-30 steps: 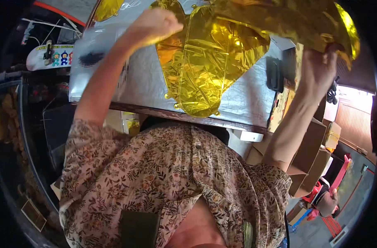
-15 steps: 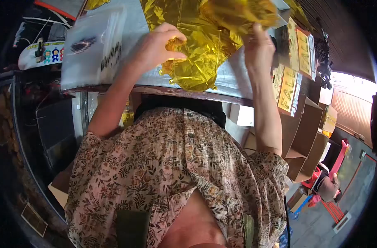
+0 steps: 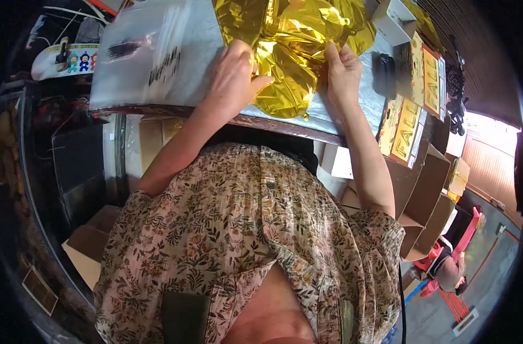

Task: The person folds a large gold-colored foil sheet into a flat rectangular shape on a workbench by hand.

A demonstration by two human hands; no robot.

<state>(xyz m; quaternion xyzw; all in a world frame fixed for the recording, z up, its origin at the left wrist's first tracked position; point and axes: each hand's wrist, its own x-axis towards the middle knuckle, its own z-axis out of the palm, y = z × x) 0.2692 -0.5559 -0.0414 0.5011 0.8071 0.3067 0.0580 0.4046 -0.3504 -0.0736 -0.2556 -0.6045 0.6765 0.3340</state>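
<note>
Shiny gold foil balloons (image 3: 290,86), uninflated and creased, lie on the grey-covered table. At the left edge of the foil is my left hand (image 3: 233,77), palm down, its fingers curled at the edge and its thumb lying across the foil. The fingertips are partly hidden. My right hand (image 3: 344,71) pinches the right side of the foil between thumb and fingers. Folds of the foil reach past the top of the view, so their full outline does not show.
Clear plastic sleeves (image 3: 138,63) lie on the left of the table. To the right are a white box (image 3: 394,23), a dark object (image 3: 385,74) and packs marked FALL (image 3: 408,132). Cardboard boxes (image 3: 425,183) stand below them. A person (image 3: 449,269) is in the background.
My right hand has come down and inward, bringing the upper gold foil over the lower piece. My left hand's fingers have curled in at the foil's left edge.
</note>
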